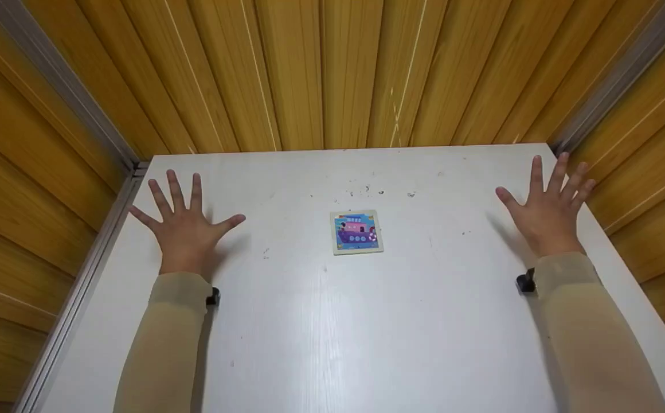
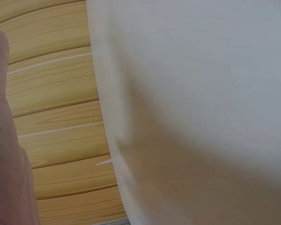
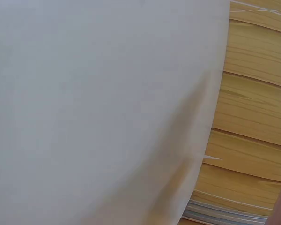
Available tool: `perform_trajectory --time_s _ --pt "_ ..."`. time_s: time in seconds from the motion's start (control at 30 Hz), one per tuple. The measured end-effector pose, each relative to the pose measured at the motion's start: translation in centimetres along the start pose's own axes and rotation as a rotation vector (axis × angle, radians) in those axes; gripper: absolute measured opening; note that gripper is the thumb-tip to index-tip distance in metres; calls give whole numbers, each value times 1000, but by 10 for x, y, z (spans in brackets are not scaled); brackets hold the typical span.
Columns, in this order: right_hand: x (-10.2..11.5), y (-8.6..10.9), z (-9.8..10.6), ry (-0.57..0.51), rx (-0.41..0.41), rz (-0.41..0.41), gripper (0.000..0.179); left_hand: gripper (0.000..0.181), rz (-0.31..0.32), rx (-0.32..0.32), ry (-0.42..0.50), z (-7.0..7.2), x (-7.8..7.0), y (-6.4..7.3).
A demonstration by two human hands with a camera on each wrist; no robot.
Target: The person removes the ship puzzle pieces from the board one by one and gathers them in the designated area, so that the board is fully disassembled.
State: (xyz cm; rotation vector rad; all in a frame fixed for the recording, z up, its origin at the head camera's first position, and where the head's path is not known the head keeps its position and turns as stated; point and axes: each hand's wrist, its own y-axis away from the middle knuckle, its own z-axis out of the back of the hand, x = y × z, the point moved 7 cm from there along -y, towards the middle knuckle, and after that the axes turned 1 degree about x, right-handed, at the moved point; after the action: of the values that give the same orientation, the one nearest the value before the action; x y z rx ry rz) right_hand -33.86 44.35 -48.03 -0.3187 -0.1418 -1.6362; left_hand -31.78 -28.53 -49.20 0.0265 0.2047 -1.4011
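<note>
Tile [image 1: 357,232] lies near-square, printed top toward rear wall [image 1: 345,74].

Tile [image 1: 357,240]: pink, purple ship [image 1: 355,229] on blue (cream border [image 1: 358,251]). Table [image 1: 309,321] white, dark specks [image 1: 381,192]. Wall [image 1: 292,74] yellow-brown, wood-grained.

head view above, facing forward-down, wrist views nearer, all sharing white table [image 1: 332,327]

Left hand [image 1: 183,234] and right hand [image 1: 551,217], splayed, flank 1 ship-picture tile [image 1: 357,232].
</note>
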Motion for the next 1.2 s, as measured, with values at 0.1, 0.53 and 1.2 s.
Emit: perform_trajectory --time_s 0.1,0.53,1.2 --pt "8 -2 2 9 -18 6 114 137 -2 -13 17 1 -5 -2" --pt "54 -14 -15 -44 -112 55 123 141 -25 -114 106 6 -33 -9" --pt "161 -10 -34 -316 -110 150 114 128 -104 -32 454 8 -111 9"
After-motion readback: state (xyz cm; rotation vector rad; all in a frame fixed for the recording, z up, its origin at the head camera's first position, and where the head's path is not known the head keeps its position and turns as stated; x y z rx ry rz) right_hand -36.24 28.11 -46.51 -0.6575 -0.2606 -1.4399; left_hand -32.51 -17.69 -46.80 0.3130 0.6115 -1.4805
